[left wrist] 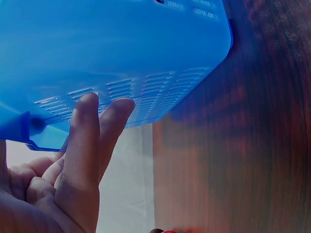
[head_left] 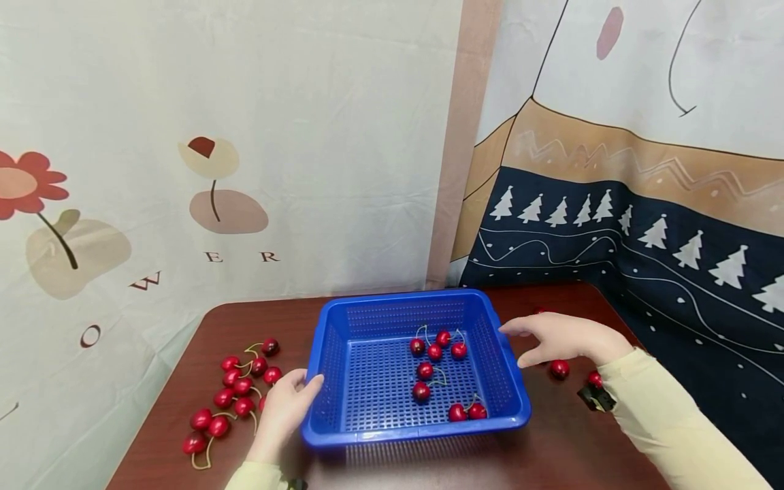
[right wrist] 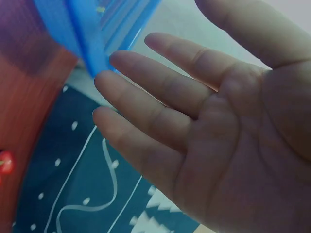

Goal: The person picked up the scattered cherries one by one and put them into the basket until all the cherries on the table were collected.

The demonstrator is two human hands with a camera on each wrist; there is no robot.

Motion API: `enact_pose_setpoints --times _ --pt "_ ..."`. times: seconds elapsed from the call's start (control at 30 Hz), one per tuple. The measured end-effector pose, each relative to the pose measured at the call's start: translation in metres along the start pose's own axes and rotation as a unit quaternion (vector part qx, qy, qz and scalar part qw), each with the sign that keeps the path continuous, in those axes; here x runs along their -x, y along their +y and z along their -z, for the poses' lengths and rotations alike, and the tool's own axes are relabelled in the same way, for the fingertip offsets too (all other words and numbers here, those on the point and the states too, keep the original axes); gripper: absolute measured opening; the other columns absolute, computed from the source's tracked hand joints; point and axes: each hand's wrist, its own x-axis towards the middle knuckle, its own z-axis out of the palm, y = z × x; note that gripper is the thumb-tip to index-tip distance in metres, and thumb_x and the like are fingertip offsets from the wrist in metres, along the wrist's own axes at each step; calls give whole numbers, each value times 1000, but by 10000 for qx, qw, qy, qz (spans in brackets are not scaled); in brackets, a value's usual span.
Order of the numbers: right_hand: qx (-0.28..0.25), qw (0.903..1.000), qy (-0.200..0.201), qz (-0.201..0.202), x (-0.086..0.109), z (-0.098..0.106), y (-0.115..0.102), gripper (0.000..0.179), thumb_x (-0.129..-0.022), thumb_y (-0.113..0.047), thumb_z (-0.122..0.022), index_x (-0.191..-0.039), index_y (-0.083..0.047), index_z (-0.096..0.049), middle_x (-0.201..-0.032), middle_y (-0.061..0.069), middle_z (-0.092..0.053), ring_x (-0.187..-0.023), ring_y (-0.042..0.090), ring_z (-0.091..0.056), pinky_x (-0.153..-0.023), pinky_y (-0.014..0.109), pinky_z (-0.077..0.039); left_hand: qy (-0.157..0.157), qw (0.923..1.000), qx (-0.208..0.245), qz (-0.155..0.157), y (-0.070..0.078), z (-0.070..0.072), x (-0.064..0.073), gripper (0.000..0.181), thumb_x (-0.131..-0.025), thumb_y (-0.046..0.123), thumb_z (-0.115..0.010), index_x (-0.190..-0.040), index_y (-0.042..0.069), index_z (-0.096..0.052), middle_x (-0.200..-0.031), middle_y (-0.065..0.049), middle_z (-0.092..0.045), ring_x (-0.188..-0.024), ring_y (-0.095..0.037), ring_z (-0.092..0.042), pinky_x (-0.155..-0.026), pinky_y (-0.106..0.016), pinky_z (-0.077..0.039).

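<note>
A blue plastic basket [head_left: 415, 433] stands on the table, with several red stemmed cherries [head_left: 425, 371] inside, mostly toward its right half. At the basket's left rim is my left hand [head_left: 286, 405], its thumb near the rim. In the left wrist view two extended fingers [left wrist: 83, 141] overlap the slotted outer wall. By the opposite rim, my right hand [head_left: 560, 337] hovers with its palm turned toward the basket. The right wrist view shows its fingers [right wrist: 146, 114] spread and nearly straight, with nothing in the palm.
Several more cherries [head_left: 243, 386] lie left of the basket, close by the left hand. Below the right hand is another cherry [head_left: 559, 369], and one [head_left: 595, 379] lies by the right sleeve. Printed cloths [head_left: 343, 170] hang behind and beside the brown table [head_left: 177, 398].
</note>
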Motion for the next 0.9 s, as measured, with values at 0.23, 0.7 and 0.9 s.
enact_pose_setpoints --times 0.23,0.7,0.9 --pt "-478 9983 302 -163 22 -4 33 64 -86 -26 -77 -137 4 -53 -134 26 -56 -119 45 -56 -92 55 -50 -4 10000 -8 36 0 0 0 33 -97 29 -63 -106 -2 -66 -90 -11 -71 -82 -24 -66 -85 -54 -52" --pt "124 9884 1435 -485 58 -30 80 68 -84 -33 -77 -134 7 -52 -127 29 -59 -113 46 -57 -89 58 -50 40 9999 -105 -82 -3 -2 -2 33 -97 29 -63 -107 -2 -66 -93 -13 -71 -84 -25 -66 -84 -54 -51" --pt "170 9838 1632 -720 70 -40 92 69 -84 -32 -78 -132 10 -53 -124 30 -60 -112 46 -57 -90 60 -48 17 9999 -95 -38 -4 -1 -2 35 -97 30 -63 -108 -2 -66 -94 -13 -71 -85 -26 -66 -85 -54 -51"
